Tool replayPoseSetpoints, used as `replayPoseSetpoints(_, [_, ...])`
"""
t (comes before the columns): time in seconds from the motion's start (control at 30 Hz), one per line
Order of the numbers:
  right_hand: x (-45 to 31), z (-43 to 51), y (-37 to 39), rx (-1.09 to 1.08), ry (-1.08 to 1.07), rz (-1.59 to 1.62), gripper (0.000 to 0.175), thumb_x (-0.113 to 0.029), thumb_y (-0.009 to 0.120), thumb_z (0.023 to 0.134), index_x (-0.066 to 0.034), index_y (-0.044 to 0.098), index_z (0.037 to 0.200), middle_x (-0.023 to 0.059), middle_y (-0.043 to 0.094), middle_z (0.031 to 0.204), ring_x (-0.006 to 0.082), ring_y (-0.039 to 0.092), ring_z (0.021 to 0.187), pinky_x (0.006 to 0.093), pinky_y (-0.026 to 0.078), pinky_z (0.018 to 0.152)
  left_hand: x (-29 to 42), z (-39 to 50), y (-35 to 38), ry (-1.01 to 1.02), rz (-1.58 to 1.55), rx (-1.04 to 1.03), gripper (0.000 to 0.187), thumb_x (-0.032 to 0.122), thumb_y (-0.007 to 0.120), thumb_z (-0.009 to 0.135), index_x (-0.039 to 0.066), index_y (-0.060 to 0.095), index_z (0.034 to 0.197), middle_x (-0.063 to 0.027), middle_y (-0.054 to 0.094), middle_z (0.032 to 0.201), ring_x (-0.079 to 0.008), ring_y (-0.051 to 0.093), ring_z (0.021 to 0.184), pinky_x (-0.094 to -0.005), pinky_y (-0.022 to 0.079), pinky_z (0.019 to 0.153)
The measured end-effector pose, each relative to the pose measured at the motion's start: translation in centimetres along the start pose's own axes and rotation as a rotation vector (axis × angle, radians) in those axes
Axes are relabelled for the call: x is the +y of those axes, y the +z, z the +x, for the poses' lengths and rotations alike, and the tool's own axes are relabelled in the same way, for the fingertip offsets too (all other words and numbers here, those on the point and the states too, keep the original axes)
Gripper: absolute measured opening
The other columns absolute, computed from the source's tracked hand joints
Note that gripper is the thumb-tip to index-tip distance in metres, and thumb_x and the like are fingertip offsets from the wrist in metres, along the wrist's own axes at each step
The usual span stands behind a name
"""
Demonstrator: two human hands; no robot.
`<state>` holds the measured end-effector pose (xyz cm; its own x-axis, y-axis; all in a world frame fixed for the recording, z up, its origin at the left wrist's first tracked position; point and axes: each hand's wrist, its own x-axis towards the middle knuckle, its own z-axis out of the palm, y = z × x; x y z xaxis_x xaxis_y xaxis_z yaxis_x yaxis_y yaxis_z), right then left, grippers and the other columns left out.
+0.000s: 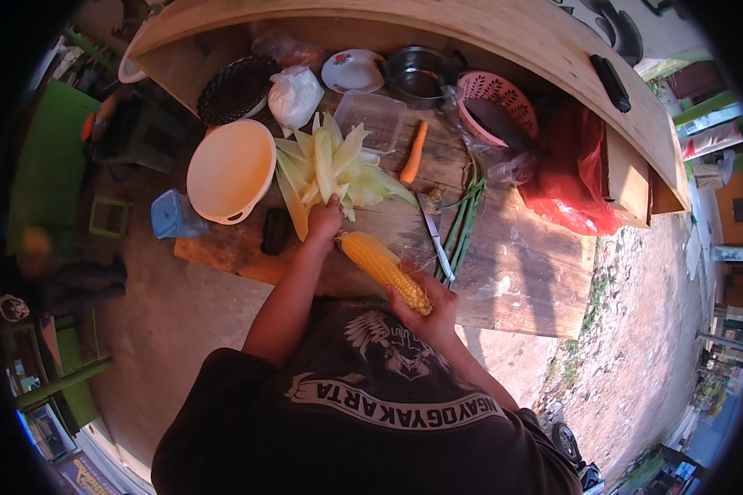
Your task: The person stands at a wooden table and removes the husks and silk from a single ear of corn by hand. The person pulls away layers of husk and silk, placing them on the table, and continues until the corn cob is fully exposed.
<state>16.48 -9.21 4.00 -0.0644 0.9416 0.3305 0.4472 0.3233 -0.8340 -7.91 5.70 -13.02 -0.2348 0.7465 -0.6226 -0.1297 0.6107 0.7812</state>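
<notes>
My right hand grips the silk end of a peeled ear of corn, its yellow kernels bare. At the ear's other end, my left hand is closed on pale green corn husk; its fingers partly hide where husk and stalk meet. Loose husks lie in a heap just beyond that hand. The ear is held slanted over the near edge of the wooden table. A knife with a pale handle lies beyond my right hand, beside green onions.
Left of the husks are a white basin, a blue-lidded container and a dark phone-like object. Farther back are a clear plastic box, a carrot, a dark pot, a pink basket and a red plastic bag. A raised wooden board borders the back.
</notes>
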Motion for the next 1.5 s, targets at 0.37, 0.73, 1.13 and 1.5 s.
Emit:
replayPoseSetpoints(0.37, [-0.3, 4.1, -0.9, -0.14, 0.194, -0.128, 0.059, -0.021, 0.089, 0.09, 0.0041, 0.069, 0.14, 0.0227, 0.082, 0.115, 0.0363, 0.082, 0.104, 0.0408, 0.064, 0.09, 6.6, -6.4, 0.2, -0.012, 0.503, -0.041, 0.064, 0.064, 0.065, 0.106, 0.002, 0.079, 0.1, -0.0085, 0.08, 0.086, -0.018, 0.075, 0.071, -0.0359, 0.06, 0.065])
replayPoseSetpoints(0.73, [0.8, 8.7, 0.7, -0.175, 0.102, 0.013, 0.088, -0.018, 0.085, 0.086, 0.0002, 0.046, 0.162, 0.0201, 0.077, 0.132, 0.0433, 0.078, 0.105, 0.0487, 0.063, 0.092, 10.6, -15.6, 1.1, 0.766, 0.225, -0.481, 0.047, 0.024, 0.085, 0.097, 0.007, 0.074, 0.14, -0.0105, 0.077, 0.129, -0.0213, 0.072, 0.121, -0.0368, 0.056, 0.102])
replayPoseSetpoints(1.13, [-0.8, 11.0, -0.8, -0.394, 0.014, -0.078, 0.119, -0.001, 0.076, 0.088, -0.0107, -0.002, 0.178, 0.026, 0.065, 0.151, 0.0519, 0.067, 0.129, 0.0537, 0.056, 0.109, 11.6, -15.1, 1.2, 1.008, 0.309, -0.419, 0.039, 0.014, 0.091, 0.088, 0.006, 0.084, 0.126, -0.0096, 0.074, 0.13, -0.0244, 0.071, 0.123, -0.0381, 0.055, 0.107])
replayPoseSetpoints(1.5, [0.9, 9.8, 0.5, -0.352, -0.02, 0.044, 0.116, -0.008, 0.076, 0.095, -0.0072, -0.008, 0.176, 0.0256, 0.055, 0.163, 0.052, 0.064, 0.132, 0.0541, 0.056, 0.108, 11.1, -14.2, 1.3, 1.122, 0.246, -0.476, 0.033, 0.009, 0.09, 0.087, 0.007, 0.086, 0.12, -0.0074, 0.084, 0.117, -0.0255, 0.075, 0.112, -0.0382, 0.057, 0.101])
